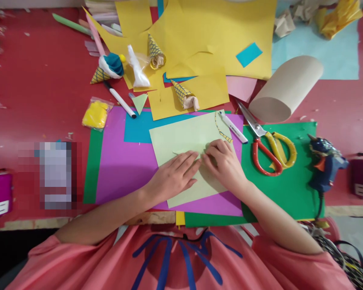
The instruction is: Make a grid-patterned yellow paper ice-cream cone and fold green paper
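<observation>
A pale green paper sheet [169,137] lies on purple paper in front of me. My left hand [175,171] rests on it with fingers stretched out flat, and a thin sliver of pale green paper [179,152] shows beside those fingers. My right hand [220,163] is closed in a pinch, its fingertips meeting those of my left hand. Whatever it pinches is hidden. Beyond my right hand, a narrow strip with yellow and dark markings [225,137] lies on the sheet, beside a capped white marker [234,128].
Scissors [260,135], a cardboard tube [286,88] and a glue gun [326,165] lie to the right. Farther back are patterned paper cones [181,94], yellow sheets [211,36] and a second marker [121,100]. A bag of yellow clay [96,114] sits left.
</observation>
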`<state>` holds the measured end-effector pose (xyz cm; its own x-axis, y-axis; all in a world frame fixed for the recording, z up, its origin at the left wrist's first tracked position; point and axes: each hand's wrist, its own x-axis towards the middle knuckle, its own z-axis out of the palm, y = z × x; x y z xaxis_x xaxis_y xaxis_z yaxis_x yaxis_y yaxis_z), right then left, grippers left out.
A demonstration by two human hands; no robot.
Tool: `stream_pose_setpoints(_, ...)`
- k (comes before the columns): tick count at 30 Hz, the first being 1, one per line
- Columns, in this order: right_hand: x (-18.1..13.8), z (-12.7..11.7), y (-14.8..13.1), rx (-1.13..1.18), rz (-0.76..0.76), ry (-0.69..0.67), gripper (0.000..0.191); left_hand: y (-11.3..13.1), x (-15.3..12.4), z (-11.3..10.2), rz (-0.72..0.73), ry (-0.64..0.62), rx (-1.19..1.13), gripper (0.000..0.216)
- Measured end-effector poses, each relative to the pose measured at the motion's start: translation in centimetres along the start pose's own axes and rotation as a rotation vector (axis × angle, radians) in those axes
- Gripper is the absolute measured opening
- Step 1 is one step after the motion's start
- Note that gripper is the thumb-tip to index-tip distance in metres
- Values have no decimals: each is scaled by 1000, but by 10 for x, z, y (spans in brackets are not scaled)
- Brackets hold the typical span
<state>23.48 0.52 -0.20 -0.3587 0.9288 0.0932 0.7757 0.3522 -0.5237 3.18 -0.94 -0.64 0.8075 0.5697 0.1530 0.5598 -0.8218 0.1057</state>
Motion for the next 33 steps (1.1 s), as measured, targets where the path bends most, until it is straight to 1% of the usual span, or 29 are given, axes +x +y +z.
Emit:
stream_pose_setpoints(6, -2, 4, 4, 6, 14, 25, 18, 2, 0, 1, -9, -46, 48, 56)
stream_pose_setpoints(13, 0, 3, 3, -37, -1, 36, 18, 3, -2, 5, -37, -98, -37, 65)
stream_pose_setpoints(18, 1, 4, 2, -49, 0, 40, 18, 3, -2, 6, -28, -139, -26, 67)
stream_pose_setpoints(33, 3, 4, 2, -116, -39, 53, 18, 1, -1, 6, -23, -127, -22, 64)
